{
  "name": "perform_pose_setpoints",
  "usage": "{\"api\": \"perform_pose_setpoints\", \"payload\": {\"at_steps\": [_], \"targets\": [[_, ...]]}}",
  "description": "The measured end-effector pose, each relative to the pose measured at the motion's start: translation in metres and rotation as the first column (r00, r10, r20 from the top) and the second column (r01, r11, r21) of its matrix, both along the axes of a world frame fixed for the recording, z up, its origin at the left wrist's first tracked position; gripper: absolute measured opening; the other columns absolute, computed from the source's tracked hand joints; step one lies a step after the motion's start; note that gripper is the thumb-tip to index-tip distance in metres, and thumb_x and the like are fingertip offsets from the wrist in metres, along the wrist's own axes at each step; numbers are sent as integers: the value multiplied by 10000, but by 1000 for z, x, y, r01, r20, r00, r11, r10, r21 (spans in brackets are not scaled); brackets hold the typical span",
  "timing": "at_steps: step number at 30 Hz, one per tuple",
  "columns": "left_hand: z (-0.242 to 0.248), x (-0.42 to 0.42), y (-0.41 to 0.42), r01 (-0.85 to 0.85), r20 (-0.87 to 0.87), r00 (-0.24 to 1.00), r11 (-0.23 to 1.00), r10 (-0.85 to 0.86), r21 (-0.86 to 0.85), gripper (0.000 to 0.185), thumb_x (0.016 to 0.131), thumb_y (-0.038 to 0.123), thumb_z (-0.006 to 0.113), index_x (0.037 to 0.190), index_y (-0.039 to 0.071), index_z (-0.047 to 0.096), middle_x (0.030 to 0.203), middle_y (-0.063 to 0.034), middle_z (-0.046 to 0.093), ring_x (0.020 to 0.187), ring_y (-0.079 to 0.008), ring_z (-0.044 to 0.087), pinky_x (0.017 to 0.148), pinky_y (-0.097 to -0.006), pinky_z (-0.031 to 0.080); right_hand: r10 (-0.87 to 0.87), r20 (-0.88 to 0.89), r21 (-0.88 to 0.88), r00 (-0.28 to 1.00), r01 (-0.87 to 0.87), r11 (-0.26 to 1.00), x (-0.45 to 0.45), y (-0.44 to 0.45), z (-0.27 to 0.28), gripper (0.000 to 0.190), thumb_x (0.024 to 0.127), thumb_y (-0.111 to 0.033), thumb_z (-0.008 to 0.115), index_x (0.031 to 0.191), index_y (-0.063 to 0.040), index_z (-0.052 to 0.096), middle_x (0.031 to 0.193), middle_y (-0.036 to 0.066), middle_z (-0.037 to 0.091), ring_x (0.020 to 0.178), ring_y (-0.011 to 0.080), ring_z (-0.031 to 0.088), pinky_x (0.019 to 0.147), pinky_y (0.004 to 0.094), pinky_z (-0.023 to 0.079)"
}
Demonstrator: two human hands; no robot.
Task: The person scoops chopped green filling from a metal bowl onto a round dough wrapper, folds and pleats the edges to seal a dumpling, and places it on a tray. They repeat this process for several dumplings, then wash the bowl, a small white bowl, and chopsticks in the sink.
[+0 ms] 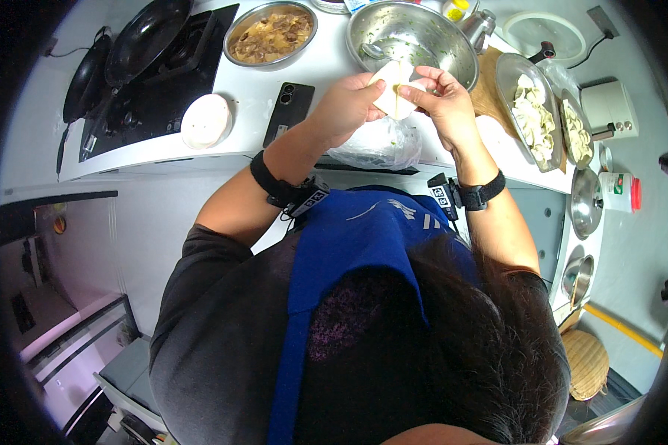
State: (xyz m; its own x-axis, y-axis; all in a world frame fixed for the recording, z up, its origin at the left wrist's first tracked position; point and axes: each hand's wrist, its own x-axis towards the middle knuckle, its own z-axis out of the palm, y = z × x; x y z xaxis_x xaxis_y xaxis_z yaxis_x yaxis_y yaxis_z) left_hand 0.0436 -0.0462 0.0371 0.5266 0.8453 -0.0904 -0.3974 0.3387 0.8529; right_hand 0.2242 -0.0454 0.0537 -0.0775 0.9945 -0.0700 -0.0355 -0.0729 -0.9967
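Observation:
My left hand (345,105) grips pale dough wrappers (388,103) by their left side, thumb on top. The fingers of my right hand (445,100) hold the right part of the same wrappers, where a seam or gap runs between the pieces. Both hands are raised over the counter's front, just before a large steel mixing bowl (423,36). Inside that bowl lie a metal spoon (374,51) and green flecks stuck to the wall. Below the wrappers rests a clear plastic bag (381,147), its contents hard to make out.
Shaped dumplings (534,125) fill an oval tray (504,72) at right, with a smaller dish of them (576,133) beside it. On the left are a smartphone (289,111), a white bowl (205,119), a steel bowl of brownish food (271,36) and a black wok (147,41).

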Motion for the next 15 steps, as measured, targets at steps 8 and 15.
{"api": "perform_pose_setpoints", "payload": {"at_steps": [8,15], "targets": [[2,-7,-2,-75,-5,997,996,74,-53,434,986,196,327,1314,-89,317,1279,-199,458,1183,-274,479,1029,-394,379,18,188,-148,982,11,989,18,3,8,456,690,-59,773,1084,11,555,820,34,597,716,132,602,634,236,481],[-6,-28,7,-52,137,987,966,90,-254,453,983,185,299,1332,-100,249,1326,-234,395,1236,-313,422,1082,-412,320,-61,80,-130,995,71,989,50,11,2,347,731,-60,745,1039,-24,591,803,10,592,739,119,615,606,226,502]]}}
